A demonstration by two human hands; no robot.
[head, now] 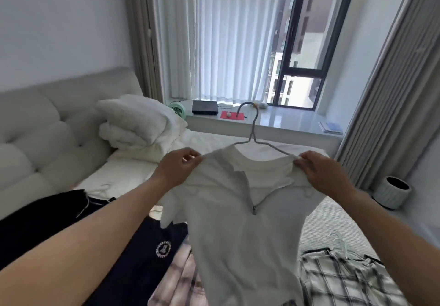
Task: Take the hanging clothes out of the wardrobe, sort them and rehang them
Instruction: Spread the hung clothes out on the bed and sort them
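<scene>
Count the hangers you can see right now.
2: one hanger carries the white top held up by both hands; another hanger lies by the plaid shirt. Others may be hidden.

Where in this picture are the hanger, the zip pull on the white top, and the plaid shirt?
hanger [253, 124]: head view, on the neck below the hook.
zip pull [254, 210]: head view, on the metal tab.
plaid shirt [342, 279]: head view, on the checked cloth lying on the bed.
</scene>
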